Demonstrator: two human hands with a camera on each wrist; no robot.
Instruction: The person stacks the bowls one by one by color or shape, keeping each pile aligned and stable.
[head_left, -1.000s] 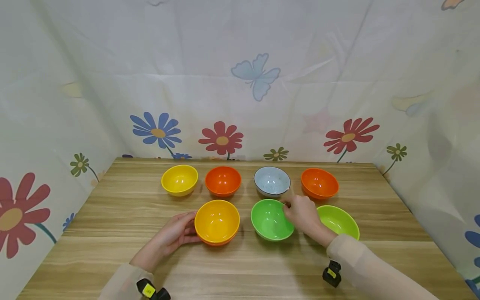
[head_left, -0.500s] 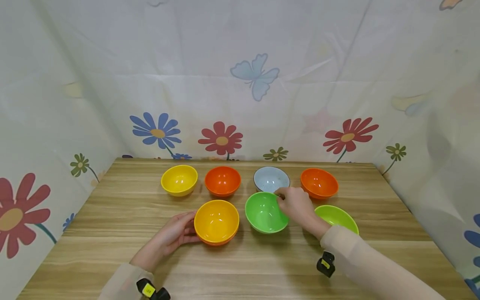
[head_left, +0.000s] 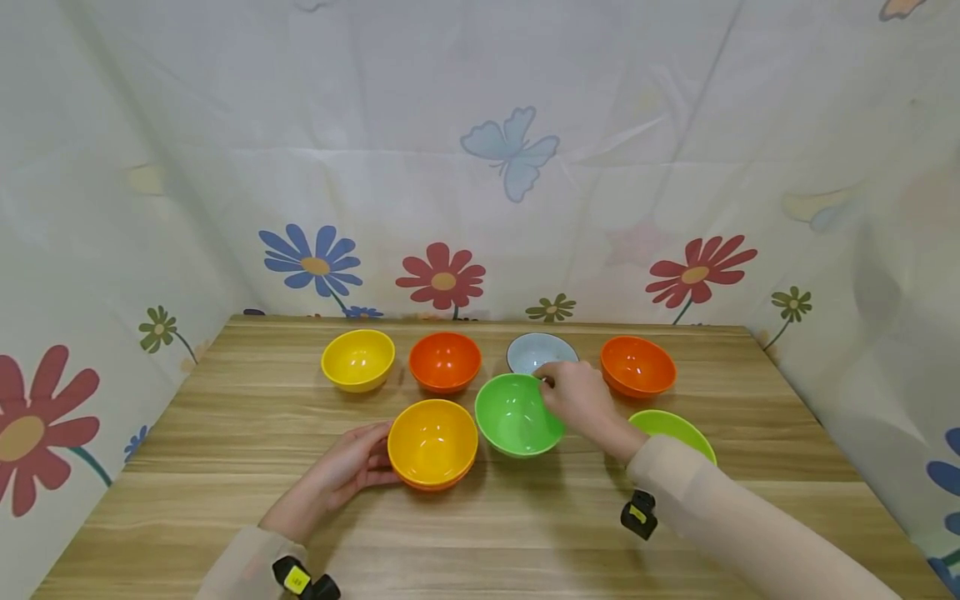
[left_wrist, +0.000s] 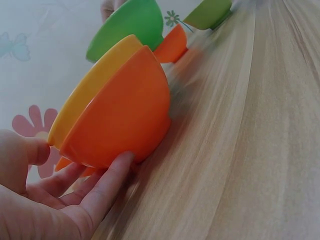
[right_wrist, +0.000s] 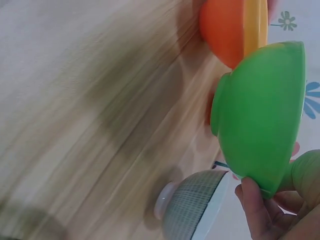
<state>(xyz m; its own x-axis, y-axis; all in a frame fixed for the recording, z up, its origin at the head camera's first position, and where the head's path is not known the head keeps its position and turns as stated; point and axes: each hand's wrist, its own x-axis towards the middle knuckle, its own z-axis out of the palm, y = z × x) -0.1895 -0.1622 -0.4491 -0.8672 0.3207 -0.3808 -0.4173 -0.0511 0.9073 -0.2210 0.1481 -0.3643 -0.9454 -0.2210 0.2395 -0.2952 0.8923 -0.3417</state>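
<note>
On the table's near left, a yellow-orange bowl (head_left: 433,442) sits nested in an orange bowl (left_wrist: 125,115). My left hand (head_left: 358,465) holds this stack from the left, thumb at the upper rim and fingers against the orange side, as the left wrist view shows. My right hand (head_left: 583,402) pinches the rim of a green bowl (head_left: 519,417), thumb and fingers on either side of the wall. The green bowl is raised off the table, just right of the stack, tilted a little. It partly hides a light blue bowl (head_left: 536,350) with a patterned outside (right_wrist: 192,205).
Along the back stand a yellow bowl (head_left: 358,362), a red-orange bowl (head_left: 445,362) and another orange bowl (head_left: 637,367). A lime-green bowl (head_left: 675,433) is partly covered by my right forearm. A flowered cloth (head_left: 480,208) hangs behind the wooden table (head_left: 465,550).
My right hand has lifted the green bowl and carried it left, closer to the nested stack. My left hand and the stack stay where they were.
</note>
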